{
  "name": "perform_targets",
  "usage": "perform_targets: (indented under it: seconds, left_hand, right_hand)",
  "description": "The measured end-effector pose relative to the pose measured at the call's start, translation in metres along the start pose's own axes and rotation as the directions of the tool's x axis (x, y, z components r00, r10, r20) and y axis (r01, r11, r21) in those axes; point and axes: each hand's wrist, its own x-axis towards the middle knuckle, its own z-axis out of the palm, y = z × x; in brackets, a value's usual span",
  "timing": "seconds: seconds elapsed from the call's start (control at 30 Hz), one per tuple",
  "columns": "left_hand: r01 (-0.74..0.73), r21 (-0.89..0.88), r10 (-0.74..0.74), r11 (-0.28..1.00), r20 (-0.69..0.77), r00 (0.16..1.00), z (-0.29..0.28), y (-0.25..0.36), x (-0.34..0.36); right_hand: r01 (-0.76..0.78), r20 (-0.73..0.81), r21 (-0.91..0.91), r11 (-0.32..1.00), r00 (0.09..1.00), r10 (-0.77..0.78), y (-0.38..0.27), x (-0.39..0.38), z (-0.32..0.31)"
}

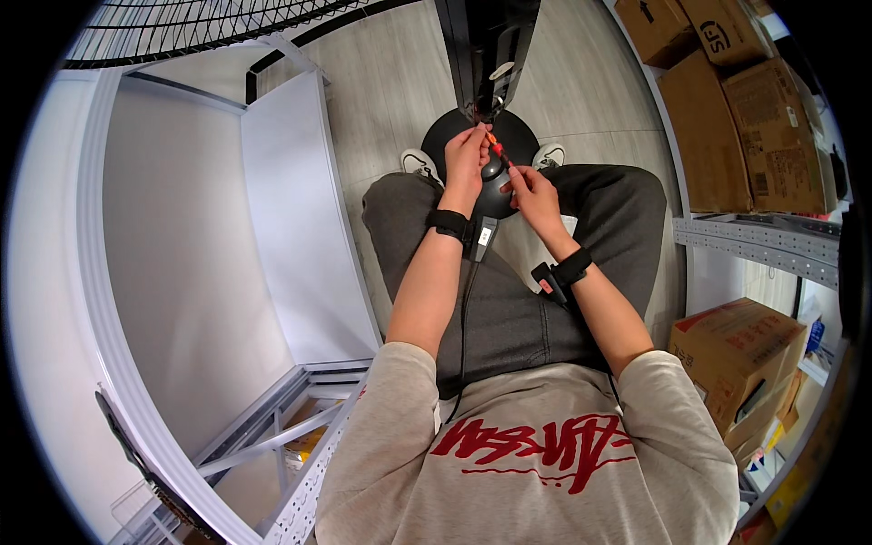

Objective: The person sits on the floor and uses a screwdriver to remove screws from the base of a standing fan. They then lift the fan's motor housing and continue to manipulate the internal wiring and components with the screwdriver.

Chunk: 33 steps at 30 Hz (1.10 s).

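Note:
A slim red and orange screwdriver-like tool (499,148) slants between my hands, in front of a glossy black column (481,54). My right hand (534,195) is closed around its near end, fingers wrapped over the handle. At its far end, my left hand (467,156) is pinched close to the foot of the column; whatever sits between those fingertips is too small to make out. Under both hands lies the column's round black base (438,136), standing on the floor between my shoes. The tool's very tip is hidden by my left fingers.
On the left stands a white metal shelf frame (300,218), with a black wire grille (218,23) above it. Brown cartons (772,136) are stacked on the right rack, another carton (740,354) lower down. A cable (466,318) runs from my left wristband over my lap.

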Motion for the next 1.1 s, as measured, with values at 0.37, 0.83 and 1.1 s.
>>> perform_targets:
  seconds: [0.37,0.83,1.1]
  left_hand:
    - [0.023,0.005,-0.023,1.0,0.019,1.0,-0.003,0.001,-0.002]
    - [0.017,-0.002,-0.017,1.0,0.012,1.0,-0.002,0.0,-0.002]
    - [-0.02,0.044,0.02,0.999,0.002,1.0,-0.002,0.001,-0.003]
  right_hand:
    - [0.022,-0.034,-0.022,1.0,0.999,-0.022,-0.007,-0.003,-0.004]
    - [0.022,0.027,0.0,1.0,0.999,-0.022,0.0,-0.001,-0.005]
    - [-0.023,0.096,0.05,0.999,0.995,0.018,0.002,0.0,-0.004]
